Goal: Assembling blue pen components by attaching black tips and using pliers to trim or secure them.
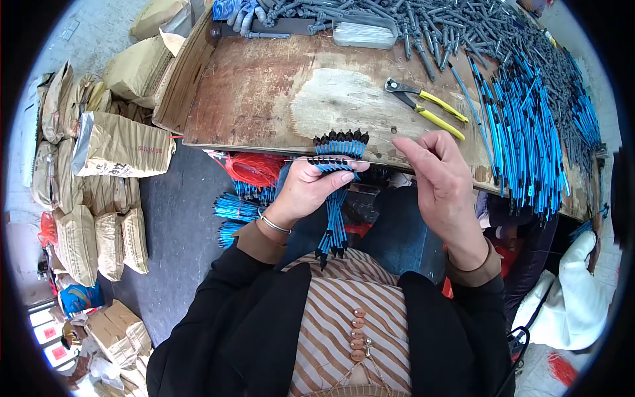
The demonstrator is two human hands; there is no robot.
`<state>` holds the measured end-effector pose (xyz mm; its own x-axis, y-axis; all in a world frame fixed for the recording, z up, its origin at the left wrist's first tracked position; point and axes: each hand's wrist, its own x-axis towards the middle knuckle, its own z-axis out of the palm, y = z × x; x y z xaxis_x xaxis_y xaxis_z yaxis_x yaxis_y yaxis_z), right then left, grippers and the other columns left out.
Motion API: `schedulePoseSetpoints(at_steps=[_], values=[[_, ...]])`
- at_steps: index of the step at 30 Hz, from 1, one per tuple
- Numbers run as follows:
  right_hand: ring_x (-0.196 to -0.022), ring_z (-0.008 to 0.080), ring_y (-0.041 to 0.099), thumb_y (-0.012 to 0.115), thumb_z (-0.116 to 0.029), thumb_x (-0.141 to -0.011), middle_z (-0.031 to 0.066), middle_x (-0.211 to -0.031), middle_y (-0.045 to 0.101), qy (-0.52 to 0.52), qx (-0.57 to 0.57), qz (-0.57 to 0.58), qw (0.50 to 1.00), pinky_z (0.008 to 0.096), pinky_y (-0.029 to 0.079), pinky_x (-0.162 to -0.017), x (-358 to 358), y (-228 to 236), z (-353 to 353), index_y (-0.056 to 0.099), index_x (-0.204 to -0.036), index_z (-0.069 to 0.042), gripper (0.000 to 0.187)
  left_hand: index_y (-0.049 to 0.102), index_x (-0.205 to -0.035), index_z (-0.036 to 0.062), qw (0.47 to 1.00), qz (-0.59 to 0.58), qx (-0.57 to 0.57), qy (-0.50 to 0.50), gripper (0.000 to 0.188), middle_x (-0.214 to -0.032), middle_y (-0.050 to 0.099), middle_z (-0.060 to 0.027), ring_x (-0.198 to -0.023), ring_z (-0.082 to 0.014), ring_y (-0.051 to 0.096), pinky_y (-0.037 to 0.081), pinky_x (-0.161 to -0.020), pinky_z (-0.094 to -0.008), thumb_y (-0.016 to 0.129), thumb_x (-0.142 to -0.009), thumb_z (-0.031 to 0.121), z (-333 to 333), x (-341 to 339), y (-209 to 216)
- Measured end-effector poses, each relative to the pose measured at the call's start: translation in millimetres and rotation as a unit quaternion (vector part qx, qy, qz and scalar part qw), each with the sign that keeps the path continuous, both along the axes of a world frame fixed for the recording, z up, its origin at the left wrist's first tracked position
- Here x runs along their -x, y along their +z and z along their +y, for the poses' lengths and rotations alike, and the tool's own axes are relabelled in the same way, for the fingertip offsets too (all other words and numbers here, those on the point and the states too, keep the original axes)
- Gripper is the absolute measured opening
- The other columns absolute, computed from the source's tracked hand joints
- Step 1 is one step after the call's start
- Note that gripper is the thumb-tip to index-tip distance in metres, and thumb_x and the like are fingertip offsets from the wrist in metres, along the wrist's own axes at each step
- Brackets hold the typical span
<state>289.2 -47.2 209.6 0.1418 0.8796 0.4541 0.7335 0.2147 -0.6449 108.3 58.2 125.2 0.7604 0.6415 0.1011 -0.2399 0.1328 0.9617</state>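
Note:
My left hand (309, 188) grips a bundle of blue rods with black tips (338, 153), held upright over my lap at the front edge of the wooden workbench (258, 92). The black tips fan out above my fingers and the blue shafts hang down below the hand. My right hand (442, 178) hovers just right of the bundle with fingers apart, thumb and forefinger stretched toward the tips; a thin wire across the bundle is barely visible.
Yellow-handled pliers (426, 106) lie on the bench. A large heap of blue rods (522, 139) and grey black-tipped parts (450, 30) covers its right and back. A clear plastic box (364, 32) sits at the back. Tan paper sacks (119, 145) are stacked on the floor left.

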Motion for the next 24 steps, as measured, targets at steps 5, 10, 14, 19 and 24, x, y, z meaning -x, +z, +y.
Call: schedulePoseSetpoints(at_steps=[5, 10, 14, 19, 24], values=[[-0.07, 0.0166, 0.046, 0.053, 0.011, -0.078, 0.0056, -0.083, 0.047, -0.003, 0.0, -0.003, 1.0, 0.0246, 0.039, -0.061, 1.9, 2.1, 1.0, 0.065, -0.105, -0.002, 0.032, 0.063, -0.098, 0.0009, 1.0, 0.009, -0.01, 0.002, 0.016, -0.099, 0.067, -0.0126, -0.099, -0.0266, 0.064, 0.051, -0.088, -0.0349, 0.058, -0.083, -0.006, 0.8, 0.0, 0.8], [-0.069, 0.0165, 0.046, 0.053, 0.011, -0.078, 0.0057, -0.083, 0.048, -0.001, -0.01, -0.008, 1.0, 0.0247, 0.039, -0.061, 2.5, 1.1, 0.6, 0.065, -0.104, -0.002, 0.032, 0.063, -0.097, 0.0005, 1.0, -0.004, 0.002, 0.001, 0.016, -0.098, 0.067, -0.0119, -0.099, -0.0266, 0.064, 0.051, -0.088, -0.0347, 0.059, -0.083, -0.005, 0.8, 0.0, -1.0], [-0.069, 0.017, 0.046, 0.054, 0.011, -0.077, 0.0061, -0.084, 0.048, -0.003, -0.008, 0.003, 1.0, 0.0251, 0.039, -0.06, 4.4, -0.9, 1.7, 0.065, -0.103, -0.001, 0.031, 0.063, -0.097, 0.0005, 1.0, 0.01, -0.009, -0.004, 0.016, -0.098, 0.067, -0.012, -0.099, -0.0267, 0.064, 0.051, -0.087, -0.0344, 0.059, -0.083, -0.006, 1.0, 0.9, -1.7], [-0.068, 0.019, 0.046, 0.056, 0.009, -0.072, 0.0073, -0.082, 0.047, -0.025, -0.038, -0.077, 0.996, 0.0275, 0.04, -0.059, 7.3, 0.7, 3.1, 0.064, -0.101, -0.002, 0.032, 0.063, -0.097, 0.0003, 1.0, 0.009, -0.012, -0.001, 0.017, -0.099, 0.067, -0.0131, -0.099, -0.0265, 0.064, 0.051, -0.087, -0.0339, 0.058, -0.083, -0.006, 0.1, 1.1, 0.1], [-0.067, 0.0197, 0.045, 0.057, 0.007, -0.069, 0.0074, -0.081, 0.046, -0.026, -0.054, -0.132, 0.989, 0.0288, 0.04, -0.058, 9.1, 6.8, 6.9, 0.063, -0.099, -0.003, 0.032, 0.063, -0.097, 0.0, 0.999, 0.038, -0.034, 0.001, 0.018, -0.1, 0.067, -0.0145, -0.099, -0.0263, 0.064, 0.051, -0.087, -0.0332, 0.058, -0.082, -0.007, -0.1, 1.1, 4.2]])
